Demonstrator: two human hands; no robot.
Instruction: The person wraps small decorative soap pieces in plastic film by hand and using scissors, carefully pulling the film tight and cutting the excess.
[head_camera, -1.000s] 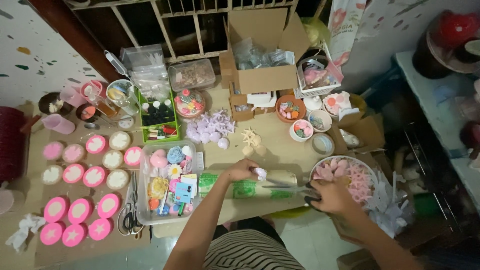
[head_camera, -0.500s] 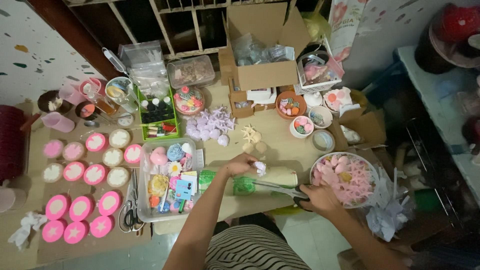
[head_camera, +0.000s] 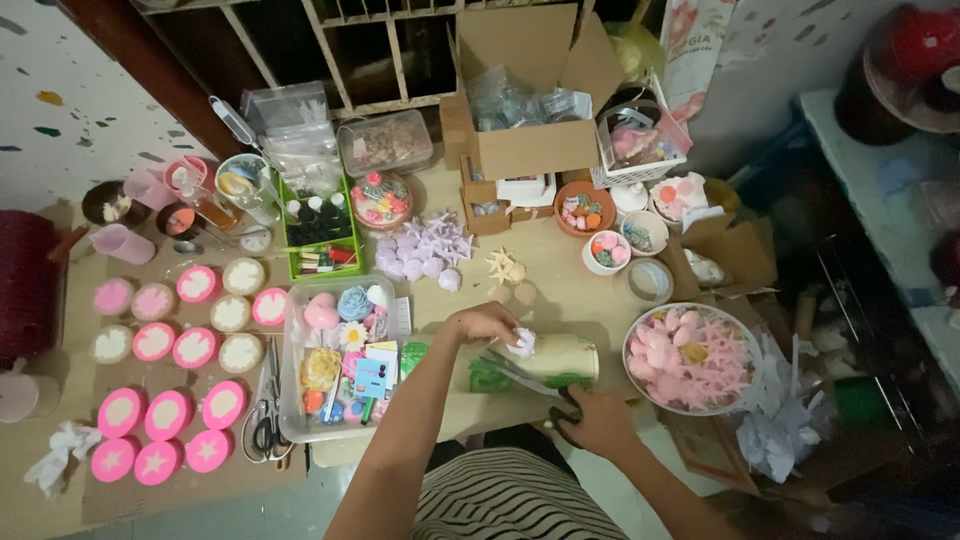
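My left hand (head_camera: 484, 324) rests on the table and pinches a small white flower-shaped piece (head_camera: 523, 343) against a beige and green roll (head_camera: 540, 362) lying on its side. Black-handled scissors (head_camera: 545, 393) are in my right hand (head_camera: 598, 422) near the table's front edge, their blades pointing left and up toward the white piece. Just left of my left forearm stands a clear plastic tray (head_camera: 292, 400) full of small coloured decorations.
Round pink and white dishes (head_camera: 165, 340) lie in rows at left, with a second pair of scissors (head_camera: 268, 412) beside them. A bowl of pink shapes (head_camera: 688, 358) sits at right. Cardboard boxes (head_camera: 530, 120), cups and lilac star shapes (head_camera: 425, 245) fill the back.
My right hand has drawn back toward the table's front edge with the scissors. My left hand has stayed on the white piece at the roll. The view has shifted slightly.
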